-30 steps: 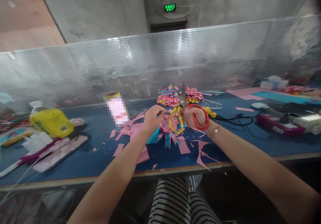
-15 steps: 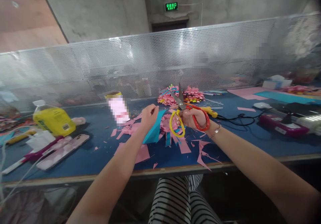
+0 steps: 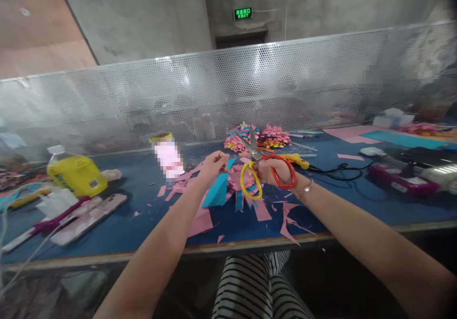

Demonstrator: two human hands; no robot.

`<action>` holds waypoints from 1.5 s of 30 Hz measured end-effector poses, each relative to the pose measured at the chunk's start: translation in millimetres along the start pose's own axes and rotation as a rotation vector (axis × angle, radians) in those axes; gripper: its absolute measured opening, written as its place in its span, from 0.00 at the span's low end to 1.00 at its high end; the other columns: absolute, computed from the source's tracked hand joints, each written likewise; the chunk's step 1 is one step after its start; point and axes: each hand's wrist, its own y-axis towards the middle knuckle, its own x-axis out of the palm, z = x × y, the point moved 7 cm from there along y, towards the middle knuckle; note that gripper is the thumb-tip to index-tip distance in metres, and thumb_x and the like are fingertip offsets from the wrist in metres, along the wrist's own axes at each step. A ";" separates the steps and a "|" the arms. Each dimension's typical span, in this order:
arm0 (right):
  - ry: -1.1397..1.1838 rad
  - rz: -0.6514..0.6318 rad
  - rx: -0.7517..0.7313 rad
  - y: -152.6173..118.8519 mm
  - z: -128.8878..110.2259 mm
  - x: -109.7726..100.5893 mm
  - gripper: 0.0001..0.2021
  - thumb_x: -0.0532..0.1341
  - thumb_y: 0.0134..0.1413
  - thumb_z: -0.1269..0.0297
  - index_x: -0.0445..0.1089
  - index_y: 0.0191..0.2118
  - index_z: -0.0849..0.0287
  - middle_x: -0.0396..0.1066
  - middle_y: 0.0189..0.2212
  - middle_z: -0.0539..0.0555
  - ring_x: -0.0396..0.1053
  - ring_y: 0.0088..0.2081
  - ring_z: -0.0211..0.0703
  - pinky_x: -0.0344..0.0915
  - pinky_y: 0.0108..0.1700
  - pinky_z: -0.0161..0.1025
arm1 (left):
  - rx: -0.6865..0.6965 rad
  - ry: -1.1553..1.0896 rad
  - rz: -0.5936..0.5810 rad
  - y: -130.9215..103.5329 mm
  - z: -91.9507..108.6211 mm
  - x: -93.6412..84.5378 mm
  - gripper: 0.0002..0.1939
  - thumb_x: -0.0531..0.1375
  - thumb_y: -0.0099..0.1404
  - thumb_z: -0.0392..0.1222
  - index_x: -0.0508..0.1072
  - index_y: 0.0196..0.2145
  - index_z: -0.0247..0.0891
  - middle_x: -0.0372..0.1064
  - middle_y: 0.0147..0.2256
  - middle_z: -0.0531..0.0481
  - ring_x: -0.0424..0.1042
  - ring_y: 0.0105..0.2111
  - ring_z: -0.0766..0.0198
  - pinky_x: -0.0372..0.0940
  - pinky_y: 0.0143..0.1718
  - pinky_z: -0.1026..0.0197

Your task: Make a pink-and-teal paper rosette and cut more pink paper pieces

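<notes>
Scissors (image 3: 255, 153) grasped in R hand (image 3: 275, 170), blades spread, tips pointing far. L hand (image 3: 214, 164), fingers curled, on left by blue paper (image 3: 217, 191); can't tell if gripping it. Pink rosette (image 3: 237, 181) btwn hands, nearer than blades.

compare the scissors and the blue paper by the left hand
The scissors have grey blades and red and yellow handles; the blue paper is one colour. The scissors are held in the right hand, blades apart; the blue paper is at the left hand, whether gripped is unclear. Both are close to a hand.
</notes>
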 end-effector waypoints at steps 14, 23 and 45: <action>-0.050 -0.063 0.050 2.4 5.7 9.3 0.11 0.53 0.46 0.62 0.60 0.35 0.63 0.65 0.26 0.54 0.63 0.26 0.38 0.57 0.23 0.33 | 0.260 0.494 -0.051 -5.1 12.8 16.1 0.06 0.58 0.53 0.40 0.68 0.22 0.35 0.63 0.21 0.54 0.63 0.22 0.70 0.60 0.25 0.65; -0.156 -0.004 0.043 5.9 12.6 -6.9 0.12 0.51 0.50 0.65 0.63 0.39 0.65 0.68 0.28 0.56 0.65 0.27 0.41 0.60 0.29 0.36 | 0.262 0.739 -0.240 -10.0 20.9 25.3 0.07 0.58 0.52 0.39 0.68 0.19 0.35 0.62 0.19 0.54 0.61 0.22 0.70 0.55 0.25 0.67; 0.004 0.039 0.037 -0.9 0.1 -8.3 0.19 0.50 0.51 0.62 0.60 0.48 0.66 0.67 0.30 0.56 0.65 0.30 0.40 0.63 0.34 0.38 | 0.159 0.556 0.049 -2.0 20.1 -6.2 0.05 0.57 0.50 0.38 0.68 0.22 0.34 0.65 0.21 0.53 0.63 0.19 0.71 0.58 0.21 0.67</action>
